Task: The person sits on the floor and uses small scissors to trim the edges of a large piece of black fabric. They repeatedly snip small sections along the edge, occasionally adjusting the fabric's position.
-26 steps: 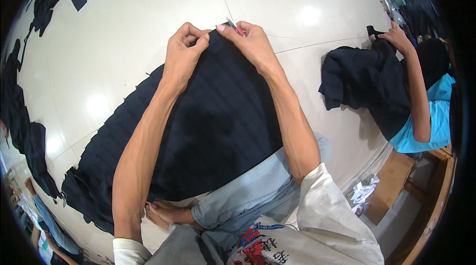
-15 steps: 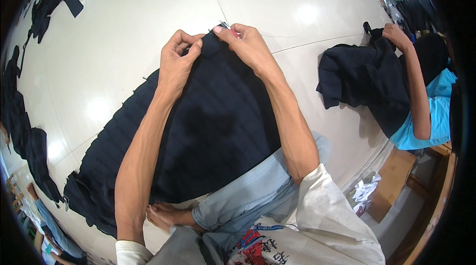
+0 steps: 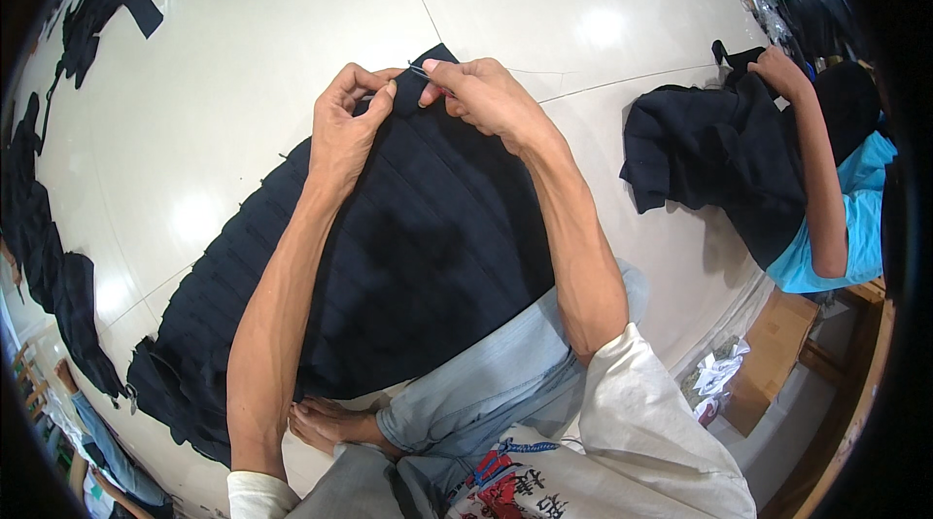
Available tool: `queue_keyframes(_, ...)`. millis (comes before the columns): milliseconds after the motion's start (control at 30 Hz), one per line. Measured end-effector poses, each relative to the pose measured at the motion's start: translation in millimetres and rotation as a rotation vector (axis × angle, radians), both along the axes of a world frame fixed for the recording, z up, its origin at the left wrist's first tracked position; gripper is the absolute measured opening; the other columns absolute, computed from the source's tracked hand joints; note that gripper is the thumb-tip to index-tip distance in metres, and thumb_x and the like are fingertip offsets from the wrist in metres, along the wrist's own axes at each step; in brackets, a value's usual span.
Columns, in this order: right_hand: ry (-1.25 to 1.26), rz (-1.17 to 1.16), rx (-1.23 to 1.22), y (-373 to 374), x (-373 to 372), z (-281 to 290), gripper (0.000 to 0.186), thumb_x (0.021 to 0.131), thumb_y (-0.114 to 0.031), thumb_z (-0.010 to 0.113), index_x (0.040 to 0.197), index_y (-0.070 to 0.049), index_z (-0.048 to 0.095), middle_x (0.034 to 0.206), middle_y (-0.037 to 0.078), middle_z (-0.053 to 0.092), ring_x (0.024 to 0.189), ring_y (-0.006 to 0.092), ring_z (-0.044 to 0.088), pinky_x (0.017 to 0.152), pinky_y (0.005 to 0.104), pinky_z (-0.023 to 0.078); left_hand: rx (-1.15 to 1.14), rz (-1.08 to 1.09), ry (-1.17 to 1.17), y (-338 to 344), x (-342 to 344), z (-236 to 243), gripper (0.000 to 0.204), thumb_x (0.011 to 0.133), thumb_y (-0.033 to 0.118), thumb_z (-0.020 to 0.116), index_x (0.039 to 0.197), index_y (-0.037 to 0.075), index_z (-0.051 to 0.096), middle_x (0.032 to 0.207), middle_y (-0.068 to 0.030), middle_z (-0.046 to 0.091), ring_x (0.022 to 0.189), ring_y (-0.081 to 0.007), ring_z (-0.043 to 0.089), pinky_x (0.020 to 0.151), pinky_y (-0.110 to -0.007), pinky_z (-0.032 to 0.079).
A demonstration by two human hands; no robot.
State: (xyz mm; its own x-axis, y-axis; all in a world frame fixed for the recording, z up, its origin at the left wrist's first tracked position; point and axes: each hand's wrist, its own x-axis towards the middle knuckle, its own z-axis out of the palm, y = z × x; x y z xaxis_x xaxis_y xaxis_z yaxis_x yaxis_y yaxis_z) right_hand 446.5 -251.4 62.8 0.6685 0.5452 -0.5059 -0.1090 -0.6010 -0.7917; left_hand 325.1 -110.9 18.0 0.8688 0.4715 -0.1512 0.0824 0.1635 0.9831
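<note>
A dark navy pleated cloth (image 3: 418, 218) spreads over my lap and the floor, its narrow corner raised at the top. My left hand (image 3: 352, 101) pinches the cloth's edge just left of that corner. In my right hand (image 3: 486, 96) is a pair of small thread snips (image 3: 419, 70), mostly hidden by the fingers. Their thin metal blades lie across the cloth near the left fingertips. The thumb and forefinger are closed round them, and the other fingers curl beside the fabric.
To the right a person in a blue top (image 3: 846, 218) handles another dark garment (image 3: 709, 145). Dark cloth strips (image 3: 68, 295) lie along the left side. A cardboard box (image 3: 773, 359) with crumpled white scraps (image 3: 717, 373) stands at lower right. The floor (image 3: 243, 43) is pale tile.
My right hand has turned and shifted slightly down and right. The snips' blades now point left over the cloth, and the cloth's corner shows beyond my fingers. My left hand keeps its pinch.
</note>
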Motion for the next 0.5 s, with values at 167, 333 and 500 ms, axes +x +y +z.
queue_keyframes(167, -0.008, 0.017, -0.013, -1.1, 2.1, -3.0, 0.049, 0.089, -0.047, 0.061, 0.077, -0.001, 0.073, 0.053, 0.005, 0.05, 0.048, 0.0134, 0.044, 0.048, 0.031, 0.032, 0.01, -0.019, 0.014, 0.7, -1.0, -1.1, 0.011, 0.095, 0.014, 0.067, 0.091, 0.007, 0.06, 0.114, -0.0136, 0.071, 0.105, -0.016, 0.062, 0.096, -0.034, 0.05)
queue_keyframes(333, -0.068, 0.05, -0.005, -3.7, 4.3, -7.4, 0.049, 0.088, -0.048, 0.065, 0.076, -0.001, 0.074, 0.053, 0.004, 0.051, 0.049, 0.0124, 0.045, 0.048, 0.0285, 0.032, 0.103, -0.051, 0.011, 1.5, -0.4, -6.2, 0.012, 0.094, 0.016, 0.069, 0.088, 0.008, 0.062, 0.112, -0.0133, 0.072, 0.104, -0.0165, 0.063, 0.097, -0.035, 0.049)
queue_keyframes(500, -0.05, 0.076, 0.026, -2.8, 8.4, -11.9, 0.044, 0.086, -0.044, 0.07, 0.075, -0.002, 0.075, 0.047, 0.003, 0.049, 0.045, 0.0128, 0.046, 0.047, 0.0278, 0.033, 0.118, -0.061, 0.051, 3.7, -1.9, -7.0, 0.013, 0.092, 0.015, 0.071, 0.087, 0.007, 0.063, 0.11, -0.0121, 0.072, 0.106, -0.0165, 0.064, 0.099, -0.036, 0.047)
